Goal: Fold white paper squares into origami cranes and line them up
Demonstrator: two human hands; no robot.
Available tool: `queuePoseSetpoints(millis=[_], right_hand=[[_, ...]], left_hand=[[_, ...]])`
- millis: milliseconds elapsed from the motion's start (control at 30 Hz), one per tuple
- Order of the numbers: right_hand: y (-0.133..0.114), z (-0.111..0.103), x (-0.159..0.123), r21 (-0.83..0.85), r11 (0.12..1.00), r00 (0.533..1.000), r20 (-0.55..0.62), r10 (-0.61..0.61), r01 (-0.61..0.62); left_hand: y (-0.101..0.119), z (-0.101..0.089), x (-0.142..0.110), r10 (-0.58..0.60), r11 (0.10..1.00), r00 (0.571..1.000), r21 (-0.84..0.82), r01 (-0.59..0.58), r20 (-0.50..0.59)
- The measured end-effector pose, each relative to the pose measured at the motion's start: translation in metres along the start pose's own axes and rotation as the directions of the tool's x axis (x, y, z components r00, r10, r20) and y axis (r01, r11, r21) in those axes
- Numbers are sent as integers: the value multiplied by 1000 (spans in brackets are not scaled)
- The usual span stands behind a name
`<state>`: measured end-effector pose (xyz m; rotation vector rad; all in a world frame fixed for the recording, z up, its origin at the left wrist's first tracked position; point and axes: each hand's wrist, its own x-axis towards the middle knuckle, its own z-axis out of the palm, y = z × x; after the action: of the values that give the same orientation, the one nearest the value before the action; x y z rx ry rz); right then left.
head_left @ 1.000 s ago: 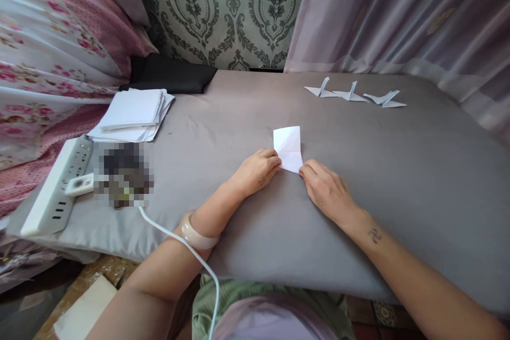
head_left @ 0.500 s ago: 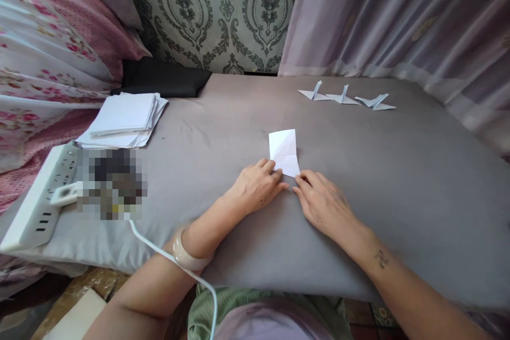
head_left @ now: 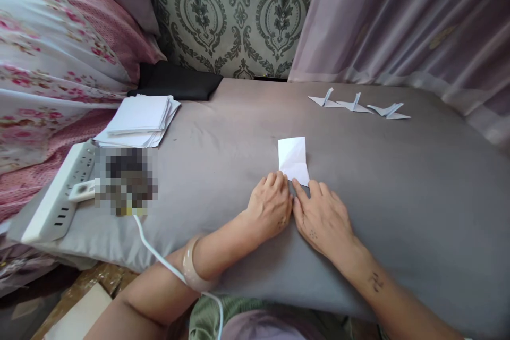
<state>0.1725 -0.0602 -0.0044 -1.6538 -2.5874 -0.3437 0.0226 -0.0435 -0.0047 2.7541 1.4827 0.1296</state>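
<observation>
Creased white paper (head_left: 292, 154) is set on the cloth-covered worktop (head_left: 398, 196), in the middle of the scene, directly before both hands, where either can be brought to bear. Its near left corner is covered by the bent fingers of the left hand (head_left: 270, 203); whether the edge is pinched there cannot be told. The right hand (head_left: 324, 218) is loosely open, nothing seen gripped, with its index finger laid on the near edge, probably so that the paper is kept from sliding. The two hands are held close together, thumbs nearly meeting. Three folded paper birds (head_left: 354, 107) are lined up at the far right, apparently to be kept out of the way, and a stack of white paper (head_left: 137, 114) is placed at the far left, likely for easy reach.
</observation>
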Motion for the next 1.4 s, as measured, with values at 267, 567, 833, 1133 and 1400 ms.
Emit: queuePoseSetpoints(millis=[267, 567, 833, 1133, 1400], right_hand=[[2, 1, 1, 33, 999, 1000, -10, 1, -1], [5, 2, 1, 68, 998, 1000, 13, 8, -9], [14, 3, -1, 119, 993, 1000, 4, 11, -11], [40, 6, -15, 213, 975, 998, -8, 68, -65], [58, 5, 22, 640, 629, 889, 221, 400, -442]], left_hand=[[-21, -2, 3, -196, 981, 981, 10, 196, -7], [-32, -9, 7, -194, 980, 981, -34, 195, 34], [-31, -6, 6, -64, 998, 996, -17, 65, 57], [-32, -3, 7, -61, 995, 998, -80, 62, 17], [-51, 10, 19, -482, 740, 868, -586, 331, -118]])
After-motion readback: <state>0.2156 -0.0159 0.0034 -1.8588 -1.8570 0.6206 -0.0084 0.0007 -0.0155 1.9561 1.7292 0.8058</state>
